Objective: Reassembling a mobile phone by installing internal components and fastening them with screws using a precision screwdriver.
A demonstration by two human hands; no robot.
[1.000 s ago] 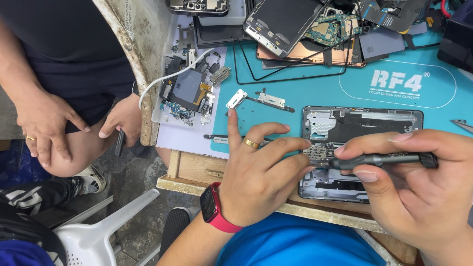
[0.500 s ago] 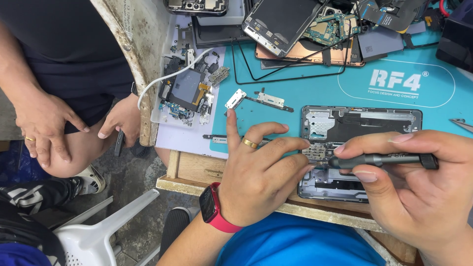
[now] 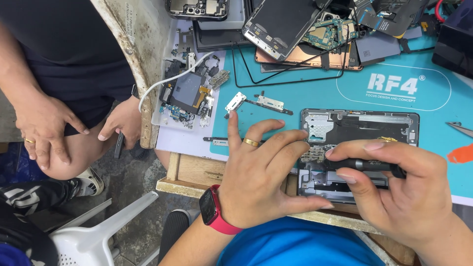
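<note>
Teal rubber mat [image 3: 315, 93] covers the counter; one opened phone frame [image 3: 359, 125] lies on it, back off, internals exposed, at the near edge.

Hands, wearer's: two in view.
- Left hand [image 3: 261, 172]: spread over the frame's left end, fingertips pressing down on it, nothing clasped. One gold ring on a finger, one red-strapped watch [image 3: 213, 211] at the wrist.
- Right hand [image 3: 399, 192]: closed round one black screwdriver [image 3: 367, 166], held nearly level, tip pointing left onto a small board [image 3: 311, 154] inside the frame. Contact of tip with a screw is probable, but too small to confirm.

Loose on mat, left of frame: two small metal brackets [image 3: 235, 101] close together, one thin strip [image 3: 217, 141] near the mat's edge.

One clear tray [image 3: 185, 101] of dismantled parts sits further left, a white cable [image 3: 170, 81] crossing it.

Back of counter: heap of phone screens and boards [image 3: 305, 29], at least three panels; exact count unclear from overlap.

A second person stands at left, two hands: one on a knee [image 3: 42, 125], one [image 3: 120, 120] by the counter's edge holding a dark slim object.

One white plastic chair [image 3: 93, 231] below.
</note>
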